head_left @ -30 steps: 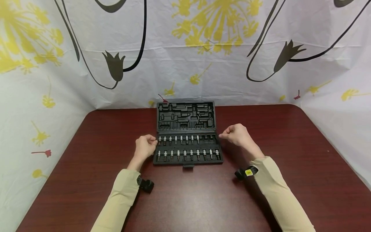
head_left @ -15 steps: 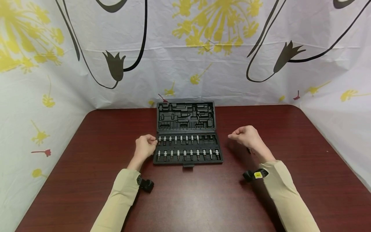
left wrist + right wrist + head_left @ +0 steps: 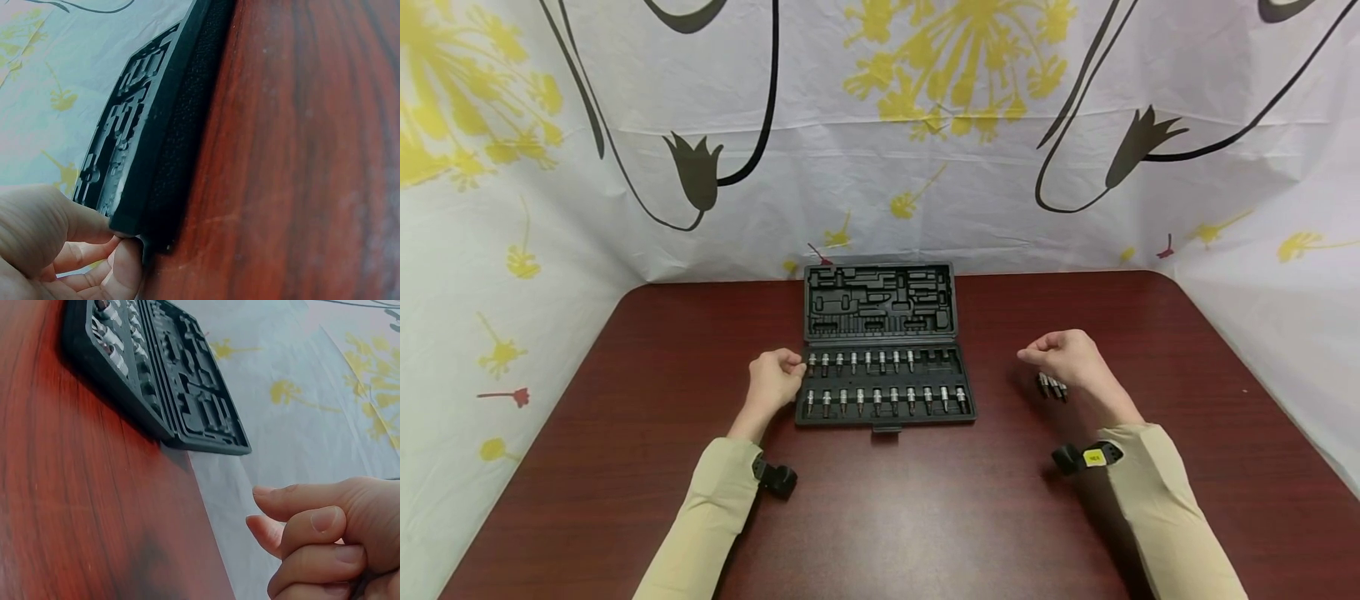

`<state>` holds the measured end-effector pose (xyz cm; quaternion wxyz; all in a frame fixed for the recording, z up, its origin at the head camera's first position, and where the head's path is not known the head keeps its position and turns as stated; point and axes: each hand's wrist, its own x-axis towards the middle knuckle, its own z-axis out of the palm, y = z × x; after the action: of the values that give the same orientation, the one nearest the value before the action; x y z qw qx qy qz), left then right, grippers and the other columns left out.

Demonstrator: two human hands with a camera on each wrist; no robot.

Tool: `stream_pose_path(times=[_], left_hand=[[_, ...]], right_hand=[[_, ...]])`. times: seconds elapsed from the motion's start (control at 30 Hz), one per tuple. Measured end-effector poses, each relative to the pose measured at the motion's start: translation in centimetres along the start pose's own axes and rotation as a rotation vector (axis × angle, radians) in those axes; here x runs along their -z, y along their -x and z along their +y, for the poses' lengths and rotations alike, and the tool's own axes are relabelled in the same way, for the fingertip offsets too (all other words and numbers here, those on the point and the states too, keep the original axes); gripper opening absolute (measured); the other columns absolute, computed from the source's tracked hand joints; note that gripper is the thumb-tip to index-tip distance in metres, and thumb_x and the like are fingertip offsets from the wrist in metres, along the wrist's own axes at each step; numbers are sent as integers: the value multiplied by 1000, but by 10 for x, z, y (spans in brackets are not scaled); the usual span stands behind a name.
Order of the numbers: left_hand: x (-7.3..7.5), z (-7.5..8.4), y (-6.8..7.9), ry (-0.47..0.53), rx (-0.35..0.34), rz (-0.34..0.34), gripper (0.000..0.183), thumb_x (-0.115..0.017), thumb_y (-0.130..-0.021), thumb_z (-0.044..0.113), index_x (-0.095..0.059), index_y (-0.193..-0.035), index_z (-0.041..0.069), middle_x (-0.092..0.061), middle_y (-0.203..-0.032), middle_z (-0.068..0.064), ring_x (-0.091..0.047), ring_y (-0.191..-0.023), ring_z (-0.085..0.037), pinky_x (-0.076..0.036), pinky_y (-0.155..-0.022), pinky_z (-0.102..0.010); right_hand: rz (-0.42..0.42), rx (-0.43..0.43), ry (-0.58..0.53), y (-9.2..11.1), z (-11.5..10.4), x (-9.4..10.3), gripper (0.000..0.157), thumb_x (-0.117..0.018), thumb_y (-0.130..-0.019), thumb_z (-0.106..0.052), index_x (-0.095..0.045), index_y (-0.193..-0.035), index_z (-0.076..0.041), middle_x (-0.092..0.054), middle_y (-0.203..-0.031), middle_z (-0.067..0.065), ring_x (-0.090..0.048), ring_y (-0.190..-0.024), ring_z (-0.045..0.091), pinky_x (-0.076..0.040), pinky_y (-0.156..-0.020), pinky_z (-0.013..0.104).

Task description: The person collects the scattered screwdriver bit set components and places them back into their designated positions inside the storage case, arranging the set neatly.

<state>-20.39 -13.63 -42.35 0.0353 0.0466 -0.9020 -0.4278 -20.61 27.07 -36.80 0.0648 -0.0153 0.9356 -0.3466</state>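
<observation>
A black plastic case lies unfolded on the table, with two rows of socket bits in its near half. At the right end of the back row, several slots hold no bit. My left hand pinches the left edge of the case between thumb and forefinger; the left wrist view shows the grip at the corner of the case. Over the table to the right is my right hand, fingers loosely curled, thumb and forefinger slightly apart with nothing between them. Several loose socket bits lie just below it, partly hidden.
The case's raised lid has moulded recesses and stands close to the back edge of the reddish-brown table. Behind it hangs a white cloth with yellow and grey flowers. A small camera sits on each wrist.
My right hand has moved rightward, away from the case's right edge, uncovering the loose socket bits on the table. My left hand has stayed at the case's left edge.
</observation>
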Motion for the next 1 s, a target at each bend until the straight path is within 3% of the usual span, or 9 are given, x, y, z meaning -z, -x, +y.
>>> stream_pose_path(times=[0.23, 0.5, 0.73, 1.0], left_hand=[[1, -1, 0, -4, -16, 8, 12, -62, -86, 3, -66, -93, -6, -65, -79, -20, -58, -46, -16, -51, -45, -29], [1, -1, 1, -1, -8, -2, 13, -61, -87, 3, -65, -95, -6, -64, -79, -20, -58, -46, -17, -51, -45, -30], [2, -1, 2, -8, -9, -3, 13, -61, -87, 2, -65, -95, -7, -64, -78, -20, -57, -46, -16, -51, -45, -30], [3, -2, 2, -13, -9, 0, 14, -61, -87, 3, -65, -95, -7, -64, -78, -20, -58, -47, -17, -52, -45, -31]], right_hand=[[5, -11, -4, 4, 11, 7, 30, -66, -86, -24, -69, -90, 6, -58, -61, -6, -47, -58, 8, -40, -50, 25], [-48, -61, 39, 8, 25, 16, 32, -65, -86, -27, -70, -87, 5, -58, -62, -5, -48, -61, 9, -40, -53, 25], [-67, -111, 60, 10, 38, 17, 29, -64, -87, -24, -69, -83, 4, -48, -53, -10, -43, -54, 10, -36, -48, 25], [-64, -133, 128, 11, 44, 15, 24, -65, -82, -21, -71, -79, 3, -48, -51, -8, -44, -53, 12, -38, -48, 27]])
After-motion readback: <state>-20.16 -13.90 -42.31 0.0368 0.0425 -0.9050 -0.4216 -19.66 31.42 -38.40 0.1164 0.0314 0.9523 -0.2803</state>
